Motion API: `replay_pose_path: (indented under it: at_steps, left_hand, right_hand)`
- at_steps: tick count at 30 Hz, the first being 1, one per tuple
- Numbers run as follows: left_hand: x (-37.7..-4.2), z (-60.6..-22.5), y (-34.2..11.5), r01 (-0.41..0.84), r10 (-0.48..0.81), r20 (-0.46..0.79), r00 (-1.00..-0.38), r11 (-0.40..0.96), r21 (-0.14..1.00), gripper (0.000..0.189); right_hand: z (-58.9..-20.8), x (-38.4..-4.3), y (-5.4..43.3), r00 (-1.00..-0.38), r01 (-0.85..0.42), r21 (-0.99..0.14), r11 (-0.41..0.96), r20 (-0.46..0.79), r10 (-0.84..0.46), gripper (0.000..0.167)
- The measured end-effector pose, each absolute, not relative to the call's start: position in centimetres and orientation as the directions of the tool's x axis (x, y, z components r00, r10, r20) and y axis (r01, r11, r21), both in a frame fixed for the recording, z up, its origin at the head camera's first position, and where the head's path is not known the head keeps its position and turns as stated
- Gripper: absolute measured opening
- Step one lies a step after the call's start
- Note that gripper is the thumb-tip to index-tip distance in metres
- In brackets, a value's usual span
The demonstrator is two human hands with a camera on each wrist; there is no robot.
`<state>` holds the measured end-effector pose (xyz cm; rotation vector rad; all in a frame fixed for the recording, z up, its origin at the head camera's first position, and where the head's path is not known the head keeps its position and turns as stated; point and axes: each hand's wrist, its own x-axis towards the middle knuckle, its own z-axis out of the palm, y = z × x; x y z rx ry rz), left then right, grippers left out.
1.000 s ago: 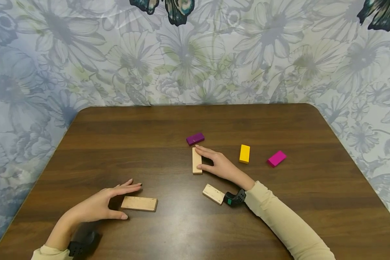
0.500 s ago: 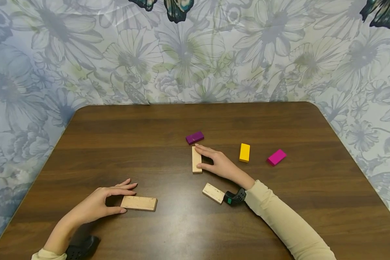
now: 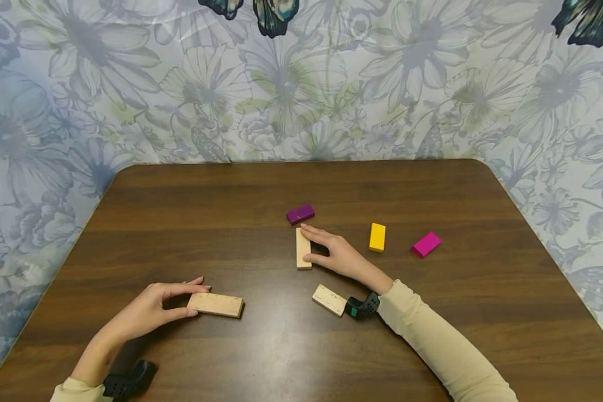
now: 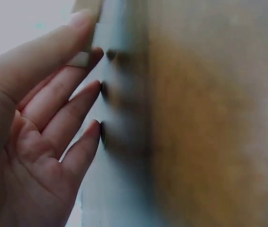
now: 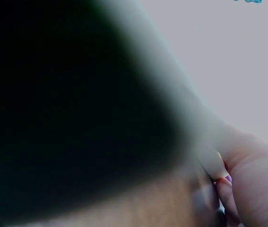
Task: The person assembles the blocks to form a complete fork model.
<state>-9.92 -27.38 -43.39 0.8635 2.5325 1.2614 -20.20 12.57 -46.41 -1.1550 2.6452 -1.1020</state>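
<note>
My left hand [image 3: 143,314] pinches the left end of a plain wooden block [image 3: 216,304] between thumb and fingers, with a shadow under its right end. In the left wrist view the thumb lies along that block [image 4: 80,59], while the other fingers stretch out past it. At mid-table my right hand [image 3: 343,255] holds a second wooden block [image 3: 303,254] lengthwise, index finger at its far end and thumb at its near right edge. Close beyond that far end lies a purple block [image 3: 300,214]. The right wrist view shows only part of the right hand [image 5: 262,184].
A third wooden block [image 3: 329,300] lies beside the right wrist's black camera band [image 3: 363,306]. Farther right are a yellow block [image 3: 377,238] and a pink block [image 3: 426,244]. A flowered wall covering rises behind the brown table [image 3: 206,190]. Something dark and blurred fills much of the right wrist view.
The left hand has closed its thumb and fingers on the left wooden block, which now sits slightly farther back and casts a shadow. The right hand and the other blocks have stayed put.
</note>
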Motion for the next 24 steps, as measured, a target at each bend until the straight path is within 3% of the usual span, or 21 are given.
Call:
replay_pose_path:
  at_steps: [7, 13, 24]
  left_hand:
    - [-12.8, -43.1, -25.8, 0.274, 0.522, 0.065, -0.850, 0.333, 0.902, 0.038]
    - [-16.9, -41.5, -21.3, 0.158, 0.469, 0.014, -0.883, 0.270, 0.950, 0.040]
    - [-24.5, -40.7, -11.9, 0.068, 0.521, -0.040, -0.853, 0.187, 0.980, 0.041]
  right_hand:
    - [-46.2, -20.1, 12.5, -0.721, -0.615, -0.639, 0.463, 0.217, -0.658, 0.062]
    - [-45.9, -20.1, 12.5, -0.718, -0.619, -0.640, 0.456, 0.227, -0.658, 0.061]
    - [-46.0, -20.3, 12.7, -0.727, -0.609, -0.639, 0.470, 0.211, -0.654, 0.061]
